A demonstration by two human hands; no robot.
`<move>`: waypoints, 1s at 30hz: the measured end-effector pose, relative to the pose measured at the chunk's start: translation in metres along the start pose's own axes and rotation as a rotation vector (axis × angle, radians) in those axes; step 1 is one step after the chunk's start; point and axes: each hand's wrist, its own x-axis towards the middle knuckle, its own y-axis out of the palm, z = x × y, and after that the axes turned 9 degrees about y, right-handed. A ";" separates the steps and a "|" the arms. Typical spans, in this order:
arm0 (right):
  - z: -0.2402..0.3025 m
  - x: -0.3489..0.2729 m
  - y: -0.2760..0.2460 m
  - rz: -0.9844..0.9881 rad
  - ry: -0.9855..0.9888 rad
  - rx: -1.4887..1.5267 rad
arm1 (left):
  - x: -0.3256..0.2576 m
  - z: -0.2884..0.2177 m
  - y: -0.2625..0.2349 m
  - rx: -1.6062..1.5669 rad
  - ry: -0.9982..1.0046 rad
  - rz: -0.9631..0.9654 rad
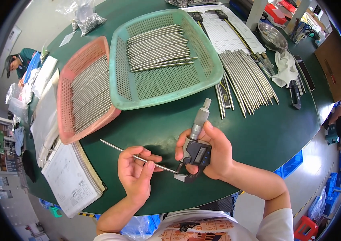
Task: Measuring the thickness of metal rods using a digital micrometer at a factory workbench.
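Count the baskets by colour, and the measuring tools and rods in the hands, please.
Pink basket: 1
Green basket: 1
Measuring tool in right hand: 1
Rod in left hand: 1
Total: 4

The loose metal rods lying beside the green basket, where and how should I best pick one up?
Take a thin metal rod near its fanned-out lower end, coming from above with the fingers pinching across its width; there the tips spread apart, while higher up the rods lie packed together.
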 end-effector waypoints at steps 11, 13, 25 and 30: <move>0.002 -0.001 0.005 -0.042 0.057 0.044 | 0.002 -0.005 0.000 -0.139 -0.105 0.001; 0.002 0.000 0.004 -0.044 0.071 0.065 | 0.002 -0.005 -0.001 -0.154 -0.107 0.026; 0.003 0.000 0.004 -0.020 0.049 0.037 | 0.001 -0.005 -0.002 -0.147 -0.082 0.069; 0.002 -0.001 0.001 -0.030 0.053 -0.013 | 0.002 -0.004 0.001 -0.088 -0.043 0.093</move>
